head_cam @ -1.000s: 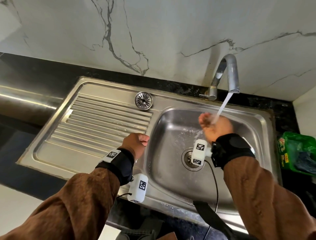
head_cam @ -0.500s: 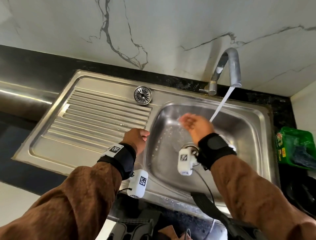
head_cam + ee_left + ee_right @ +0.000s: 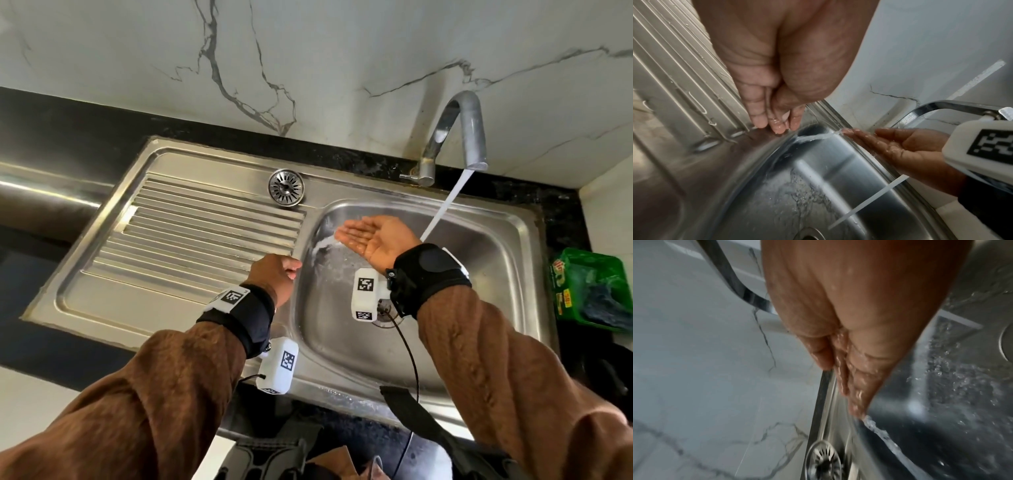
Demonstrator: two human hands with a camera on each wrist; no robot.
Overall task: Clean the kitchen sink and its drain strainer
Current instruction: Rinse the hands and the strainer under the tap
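Stainless steel kitchen sink set into the dark stone bench, round slotted metal drain strainer out of the drain.

Strainer lying on the sink's flat rim, just behind the ribbed steel drainboard and left of the basin's back corner; also visible at the lower edge of the right wrist view. Open drain hole in the basin floor. Curved chrome tap running, stream of water falling into the basin. Right hand over the basin, palm up, wet fingers straight and together, grip wide and holding nothing, water spilling off the fingertips. Left hand at the basin's left edge, fingers bent downward, wet tips touching the steel, gripping nothing. Green plastic packet on the bench at far right.
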